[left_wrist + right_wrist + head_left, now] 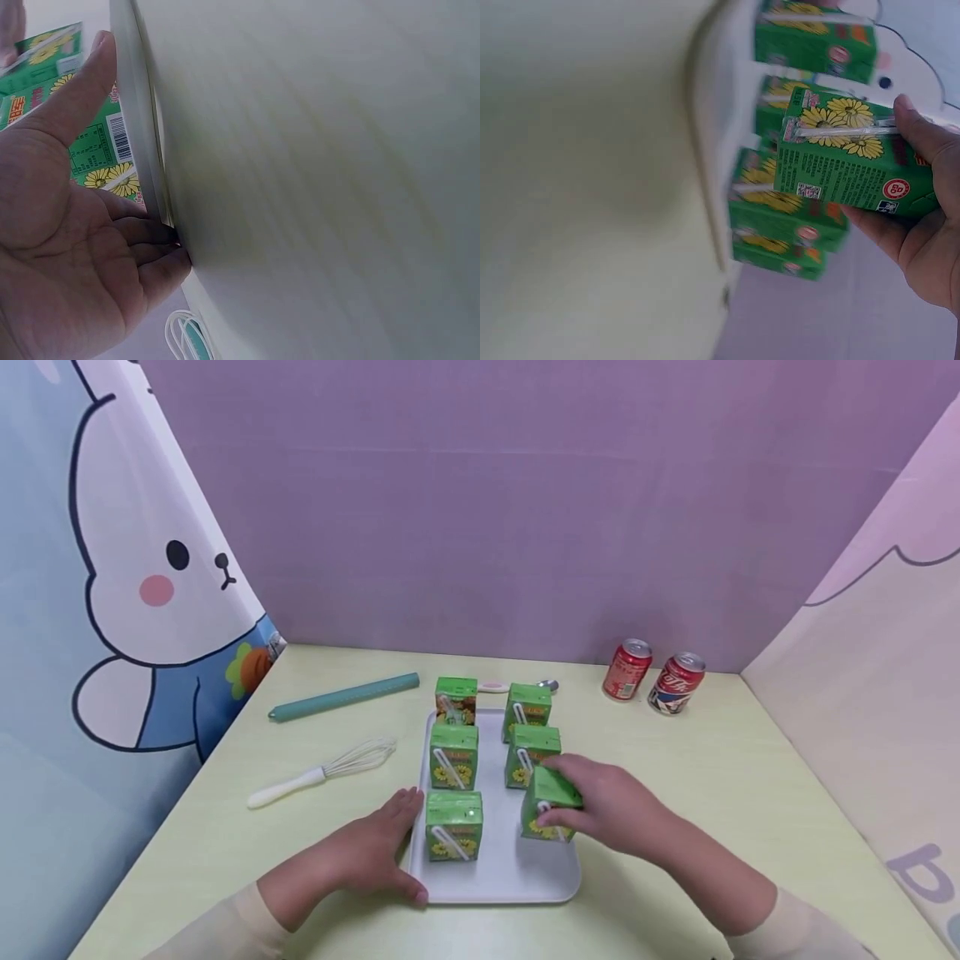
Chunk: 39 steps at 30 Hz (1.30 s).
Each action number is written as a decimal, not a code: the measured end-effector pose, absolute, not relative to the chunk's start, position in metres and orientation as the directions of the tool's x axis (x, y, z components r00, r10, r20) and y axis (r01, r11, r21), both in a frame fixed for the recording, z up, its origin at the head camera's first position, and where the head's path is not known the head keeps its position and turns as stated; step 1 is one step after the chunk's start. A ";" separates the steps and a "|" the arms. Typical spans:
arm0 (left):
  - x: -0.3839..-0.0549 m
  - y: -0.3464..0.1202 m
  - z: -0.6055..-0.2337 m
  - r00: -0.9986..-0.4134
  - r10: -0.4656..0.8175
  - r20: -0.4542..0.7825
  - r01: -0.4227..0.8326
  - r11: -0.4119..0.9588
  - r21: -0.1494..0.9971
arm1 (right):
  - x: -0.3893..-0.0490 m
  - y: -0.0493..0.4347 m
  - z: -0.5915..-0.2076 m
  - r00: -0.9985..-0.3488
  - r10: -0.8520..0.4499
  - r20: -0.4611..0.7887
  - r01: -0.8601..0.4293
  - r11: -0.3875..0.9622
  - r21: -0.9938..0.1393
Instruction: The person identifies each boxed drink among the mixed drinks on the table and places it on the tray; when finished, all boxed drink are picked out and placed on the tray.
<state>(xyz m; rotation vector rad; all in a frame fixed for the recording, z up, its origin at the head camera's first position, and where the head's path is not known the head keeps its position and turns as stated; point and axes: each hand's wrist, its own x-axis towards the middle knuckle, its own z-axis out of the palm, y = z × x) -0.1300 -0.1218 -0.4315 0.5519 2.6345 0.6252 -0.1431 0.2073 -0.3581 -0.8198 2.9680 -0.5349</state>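
My right hand [611, 802] grips a green drink carton [550, 806] by its upper part, thumb on the straw side, over the right front of a white tray [510, 887]. In the right wrist view the held carton [847, 150] shows yellow flowers and a straw. My left hand [375, 847] rests along the tray's left edge, its fingers straight and its thumb at the front corner. Beside it on the tray stands the front left carton [454, 827]. Behind are more upright cartons in two rows, including a middle left one [453, 757] and a middle right one [531, 756].
A white-handled whisk [322, 774] and a teal stick [345, 697] lie left of the tray. Two red cans [627, 670] stand at the back right. Behind the tray lies a utensil with a pink handle [493, 687]. A purple backdrop [480, 527] rises behind the table.
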 end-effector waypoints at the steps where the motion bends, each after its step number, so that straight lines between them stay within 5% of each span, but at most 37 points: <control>1: -0.130 -0.122 -0.432 -0.853 0.451 -0.265 0.285 0.825 0.488 | -0.143 0.205 -0.363 -0.860 -0.508 0.058 -0.496 0.802 -0.334; 39: -0.135 -0.129 -0.433 -0.837 0.471 -0.280 0.290 0.814 0.503 | -0.152 0.192 -0.396 -0.839 -0.543 0.022 -0.512 0.777 -0.365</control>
